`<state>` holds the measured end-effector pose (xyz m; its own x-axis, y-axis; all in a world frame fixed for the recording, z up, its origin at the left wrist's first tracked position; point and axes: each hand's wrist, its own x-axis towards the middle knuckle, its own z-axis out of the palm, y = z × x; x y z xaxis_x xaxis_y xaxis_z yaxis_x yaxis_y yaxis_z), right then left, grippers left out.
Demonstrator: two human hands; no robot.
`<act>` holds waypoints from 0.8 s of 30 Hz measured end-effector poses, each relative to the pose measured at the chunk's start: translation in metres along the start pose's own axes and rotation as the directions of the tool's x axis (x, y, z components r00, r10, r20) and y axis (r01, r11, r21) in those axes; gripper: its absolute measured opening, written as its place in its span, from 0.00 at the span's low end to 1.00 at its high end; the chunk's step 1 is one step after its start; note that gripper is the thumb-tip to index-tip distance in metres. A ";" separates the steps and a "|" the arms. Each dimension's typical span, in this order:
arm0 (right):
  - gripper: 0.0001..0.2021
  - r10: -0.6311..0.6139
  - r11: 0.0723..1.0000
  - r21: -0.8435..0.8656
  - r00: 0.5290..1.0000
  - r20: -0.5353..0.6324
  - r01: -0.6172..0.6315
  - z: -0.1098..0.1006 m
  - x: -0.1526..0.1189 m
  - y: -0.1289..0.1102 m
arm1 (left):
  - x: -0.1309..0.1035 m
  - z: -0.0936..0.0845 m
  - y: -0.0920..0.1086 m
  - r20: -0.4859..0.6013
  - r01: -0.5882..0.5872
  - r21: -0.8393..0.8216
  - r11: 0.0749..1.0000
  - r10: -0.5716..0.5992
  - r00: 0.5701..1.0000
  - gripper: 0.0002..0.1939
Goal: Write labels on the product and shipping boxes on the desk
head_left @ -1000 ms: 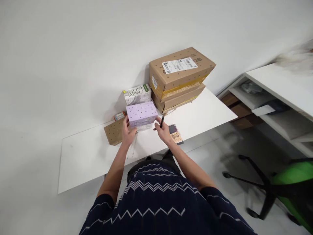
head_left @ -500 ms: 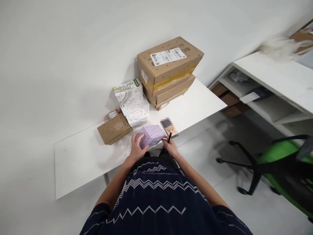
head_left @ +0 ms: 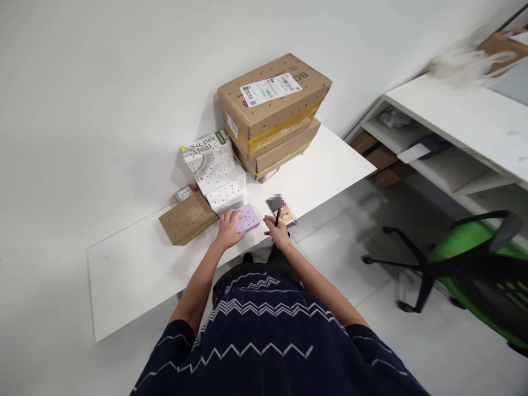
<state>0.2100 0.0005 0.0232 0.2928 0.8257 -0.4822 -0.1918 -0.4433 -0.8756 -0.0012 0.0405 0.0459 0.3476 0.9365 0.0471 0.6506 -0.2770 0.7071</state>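
A small purple box with dark dots (head_left: 248, 218) rests on the white table, and my left hand (head_left: 230, 228) grips its left side. My right hand (head_left: 276, 231), to the right of that box, holds a black pen (head_left: 278, 216) pointing upward. Just beyond the right hand lies a small dark and tan item (head_left: 284, 213), partly pixelated. To the left of my left hand is a brown dotted box (head_left: 187, 219). White packaging printed "Super Meal" (head_left: 216, 170) stands behind the purple box.
Two large cardboard boxes (head_left: 274, 104) are stacked at the back of the white table (head_left: 132, 275). An orange and white packet (head_left: 184, 193) lies behind the brown box. On the right are a white shelf unit (head_left: 462, 121) and a green and black chair (head_left: 466, 253).
The purple box, earlier tilted up at the table edge, now lies lower and farther onto the table. My right hand has moved away from it with the pen. The view has shifted slightly.
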 end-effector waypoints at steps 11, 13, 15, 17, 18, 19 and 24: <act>0.21 -0.084 0.952 -0.279 0.985 0.153 0.125 0.016 -0.004 -0.009 | -0.050 0.015 -0.021 -0.035 0.451 -0.630 0.632 -0.603 0.797 0.41; 0.22 -0.076 0.952 -0.280 0.983 0.164 0.121 0.014 -0.001 -0.008 | -0.046 0.015 -0.016 0.056 0.480 -0.709 0.516 -0.638 0.768 0.40; 0.23 -0.076 0.952 -0.280 0.982 0.175 0.123 0.013 0.002 -0.008 | -0.038 0.014 -0.011 0.123 0.509 -0.735 0.448 -0.651 0.749 0.42; 0.23 -0.067 0.953 -0.280 0.982 0.179 0.116 0.012 0.003 -0.009 | -0.031 0.012 -0.006 0.160 0.545 -0.718 0.434 -0.658 0.736 0.42; 0.24 -0.060 0.954 -0.280 0.982 0.181 0.110 0.012 0.004 -0.009 | -0.028 0.011 -0.004 0.175 0.563 -0.702 0.436 -0.661 0.730 0.42; 0.23 -0.055 0.955 -0.277 0.981 0.184 0.105 0.012 0.003 -0.010 | -0.025 0.010 -0.004 0.190 0.579 -0.688 0.438 -0.661 0.726 0.43; 0.22 -0.042 0.957 -0.276 0.983 0.181 0.091 0.011 0.000 -0.014 | -0.022 0.006 -0.011 0.253 0.604 -0.650 0.462 -0.617 0.745 0.44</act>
<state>0.2023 0.0109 0.0359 0.1264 0.8929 -0.4321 0.1014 -0.4449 -0.8898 -0.0115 0.0216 0.0329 0.0283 0.8140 -0.5801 0.0715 0.5772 0.8135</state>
